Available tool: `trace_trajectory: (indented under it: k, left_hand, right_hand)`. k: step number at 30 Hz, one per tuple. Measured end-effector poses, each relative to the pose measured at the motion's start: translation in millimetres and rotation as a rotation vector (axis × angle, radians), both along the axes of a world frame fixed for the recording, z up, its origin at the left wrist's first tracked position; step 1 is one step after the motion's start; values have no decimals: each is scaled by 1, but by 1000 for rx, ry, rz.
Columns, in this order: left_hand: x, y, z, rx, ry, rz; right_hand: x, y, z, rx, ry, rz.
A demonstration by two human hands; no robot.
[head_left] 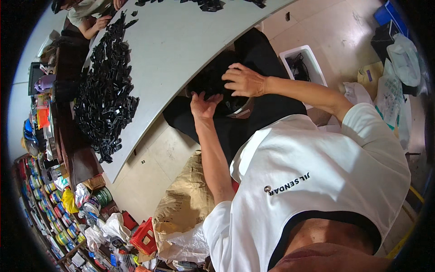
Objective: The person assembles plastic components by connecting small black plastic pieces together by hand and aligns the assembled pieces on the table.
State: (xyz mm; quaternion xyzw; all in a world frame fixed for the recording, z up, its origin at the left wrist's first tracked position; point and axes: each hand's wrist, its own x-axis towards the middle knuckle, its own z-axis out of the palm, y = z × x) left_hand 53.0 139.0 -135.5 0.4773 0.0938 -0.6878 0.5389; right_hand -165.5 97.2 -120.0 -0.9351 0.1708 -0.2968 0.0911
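My left hand [206,105] is palm up between my knees, its fingers apart and slightly curled. Across from it, my right hand [245,80] is palm down with bent, spread fingers. Neither visibly holds anything. Both are at a dark mass [212,81] in my lap, just under the table edge; it is too dark to make out its pieces. A pale curved rim [244,110] shows below the hands, perhaps of a container. On the grey-white table [167,41], a long heap of small black clip-like pieces [106,95] lies to the left.
More black pieces [210,4] lie at the table's far edge. A co-worker's hand [102,21] is by the heap's far end. To my right stands a white bin [312,63] with black items. A brown paper sack [186,195] is at my left, near cluttered shelves [50,213].
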Motion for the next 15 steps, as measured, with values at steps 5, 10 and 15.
trace_trajectory:
  k: [5, 10, 15]
  left_hand:
    - [61, 30, -9, -307, -229, -260]
    - [78, 40, 52, -594, -2015, -854]
    - [113, 54, 41, -603, -2213, -1252]
  right_hand:
    - [-35, -24, 13, 21, 72, -55]
    - [-101, -64, 24, 53, 299, -48]
    - [-89, -80, 34, 48, 585, 153]
